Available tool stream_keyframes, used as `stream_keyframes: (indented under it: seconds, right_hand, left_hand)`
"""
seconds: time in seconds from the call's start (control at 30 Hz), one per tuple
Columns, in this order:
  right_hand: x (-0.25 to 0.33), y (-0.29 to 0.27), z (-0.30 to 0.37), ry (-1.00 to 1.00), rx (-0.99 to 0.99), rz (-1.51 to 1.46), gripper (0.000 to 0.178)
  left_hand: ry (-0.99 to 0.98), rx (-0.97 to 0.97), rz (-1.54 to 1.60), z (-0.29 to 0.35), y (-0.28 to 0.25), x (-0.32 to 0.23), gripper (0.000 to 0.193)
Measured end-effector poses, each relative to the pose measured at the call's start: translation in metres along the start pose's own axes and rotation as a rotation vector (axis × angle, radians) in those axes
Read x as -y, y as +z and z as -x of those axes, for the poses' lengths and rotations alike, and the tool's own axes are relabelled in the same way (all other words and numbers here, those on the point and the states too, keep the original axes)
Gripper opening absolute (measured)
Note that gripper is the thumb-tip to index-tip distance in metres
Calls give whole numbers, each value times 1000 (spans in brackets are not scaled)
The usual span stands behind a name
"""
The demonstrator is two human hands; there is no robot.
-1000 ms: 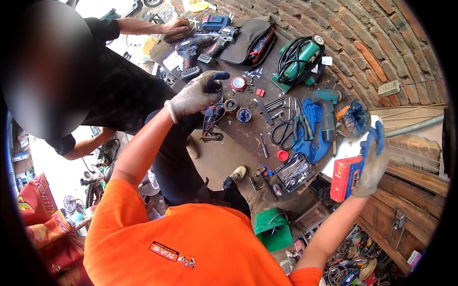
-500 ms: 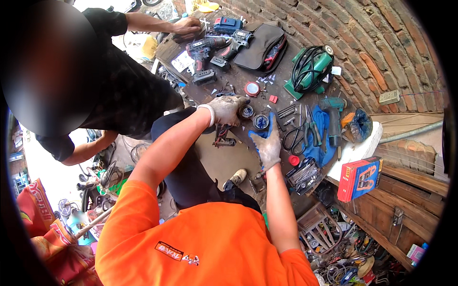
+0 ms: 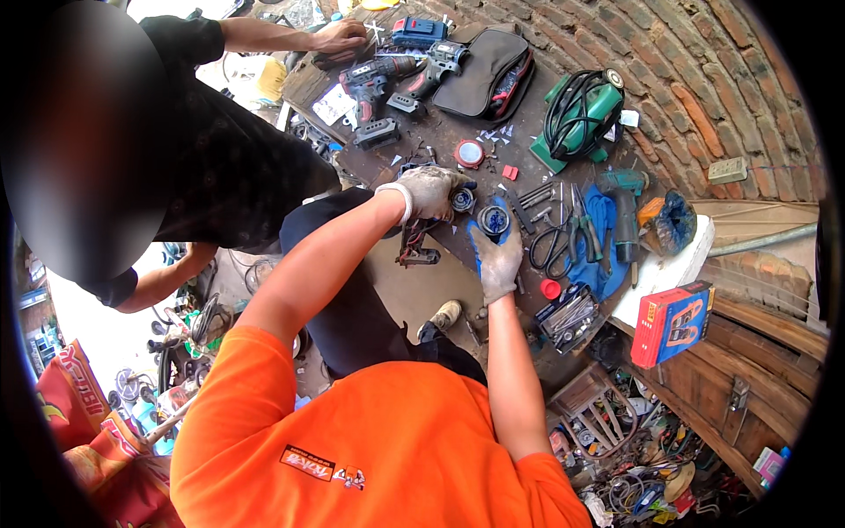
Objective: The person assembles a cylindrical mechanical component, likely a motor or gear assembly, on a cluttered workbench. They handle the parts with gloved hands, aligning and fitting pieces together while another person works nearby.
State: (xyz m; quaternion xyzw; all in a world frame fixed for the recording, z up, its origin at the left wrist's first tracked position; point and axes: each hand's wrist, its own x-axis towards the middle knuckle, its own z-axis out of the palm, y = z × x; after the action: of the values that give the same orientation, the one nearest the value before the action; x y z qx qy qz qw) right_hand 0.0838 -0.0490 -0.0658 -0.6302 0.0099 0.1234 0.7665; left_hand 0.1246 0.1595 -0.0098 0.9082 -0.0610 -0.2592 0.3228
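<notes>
My left hand, in a pale work glove, is closed with its fingertips against a small round metal part that has an open, dark end. Partly hidden under that hand is a dark tool body with wires, at the table's near edge. My right hand wears a glove with blue fingers. Its thumb and fingers curve around a second round metal part, whose open end shows blue grease inside. The two round parts are side by side, a small gap apart.
Scissors, pliers and a blue cloth lie to the right. A red-rimmed tin, cordless drills, a black case and a green power tool are beyond. A co-worker's hand rests at far left.
My right hand's spread thumb and fingers have closed in around the round part with blue grease. My left hand stays at the other round part. The whole view has shifted slightly.
</notes>
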Motion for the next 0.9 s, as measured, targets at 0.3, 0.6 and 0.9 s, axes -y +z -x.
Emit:
stream_keyframes:
  seconds: [0.3,0.6,0.9]
  right_hand:
    - [-3,-16,16,1,0,51,71]
    - [1,-11,20,83,24,-46,71]
    - [36,-9,6,-175,173,502,60]
  left_hand:
    - [-19,-73,-76,14,0,-23,71]
    - [42,-196,36,27,0,-16,68]
    - [95,-343,81,32,6,-5,62]
